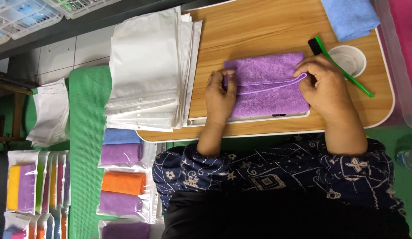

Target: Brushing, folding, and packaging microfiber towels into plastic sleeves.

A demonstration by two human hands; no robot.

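While the left hand (pixel 220 95) presses flat at nine o'clock on the cloth (pixel 268 84) and the right hand (pixel 323 86) pinches its fold, a slip could undo it.

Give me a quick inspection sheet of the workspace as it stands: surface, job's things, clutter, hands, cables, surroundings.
Surface: small wooden lap table with white edging, over a green mat.
Job's things: purple cloth lying flat on the table, partly folded, a fold line running across it.
Clutter: stack of white pouches on the table's left end; blue cloth at the far right corner; white cup; green-handled brush beside it.
Hands: left hand presses the cloth's left edge; right hand pinches the fold at its right edge.
Cables: nothing seen.
Surroundings: packed cloths in clear pouches on the mat; wire baskets at top left.
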